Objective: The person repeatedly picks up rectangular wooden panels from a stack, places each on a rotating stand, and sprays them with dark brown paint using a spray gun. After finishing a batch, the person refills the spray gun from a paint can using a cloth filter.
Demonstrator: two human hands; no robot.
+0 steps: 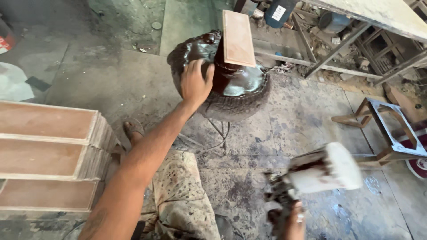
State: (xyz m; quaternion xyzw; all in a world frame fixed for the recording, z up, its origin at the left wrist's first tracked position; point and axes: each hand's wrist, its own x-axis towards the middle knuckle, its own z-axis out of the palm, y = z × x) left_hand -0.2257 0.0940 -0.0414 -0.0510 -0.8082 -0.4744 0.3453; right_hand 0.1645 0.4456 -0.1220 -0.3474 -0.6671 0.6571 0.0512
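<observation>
My left hand (pixel 194 83) rests palm-down on a dark, glossy, paint-coated stand (pixel 238 84) built on an old tyre, fingers spread and holding nothing. A tan rectangular wooden panel (pixel 238 38) lies on top of that stand, just right of my fingers. My right hand (pixel 293 224) at the bottom edge grips the handle of a spray gun with a white cup (pixel 324 171), which is blurred and stained dark. The gun sits low and right of the stand, well apart from the panel.
Stacks of similar tan panels (pixel 49 155) fill the left side. My sandalled foot (pixel 132 130) and paint-spattered trousers (pixel 184 200) are below the stand. A metal-and-wood frame (pixel 391 129) lies on the right; a workbench with clutter runs along the top right.
</observation>
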